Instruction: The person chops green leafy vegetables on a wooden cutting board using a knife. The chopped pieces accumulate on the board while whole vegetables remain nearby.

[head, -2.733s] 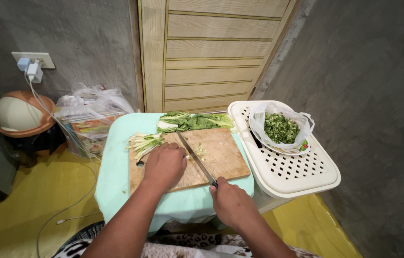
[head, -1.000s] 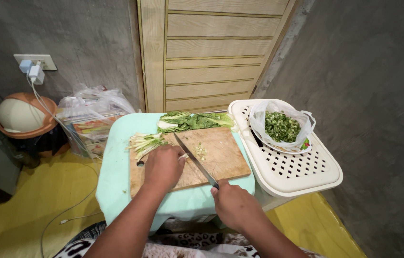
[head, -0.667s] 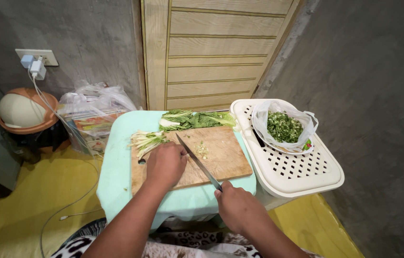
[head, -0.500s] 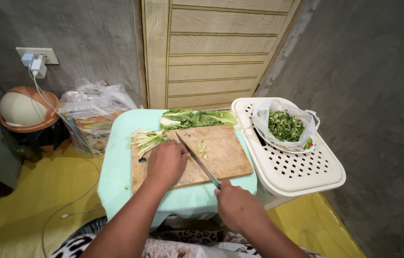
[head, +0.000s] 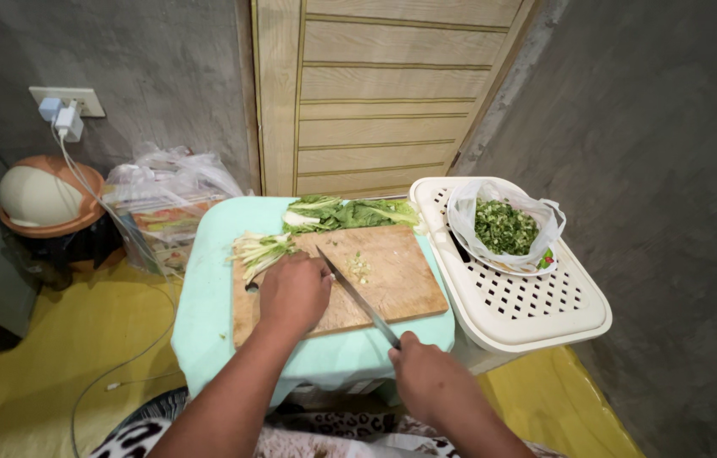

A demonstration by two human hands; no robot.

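A wooden cutting board lies on a small mint-green table. My left hand presses down on a bunch of green stalks at the board's left side. My right hand grips the handle of a long knife, whose blade slants across the board with its tip next to my left hand. A small heap of chopped bits lies just right of the blade. Leafy greens lie along the table's far edge.
A white perforated basket lid to the right carries a plastic bag of chopped greens. Left of the table stand a crinkled plastic bag and a round lidded bin. A charger cable hangs from a wall socket. A wooden door stands behind.
Both hands stay in nearly the same place. The knife has shifted only slightly over the board, its tip still by my left hand.
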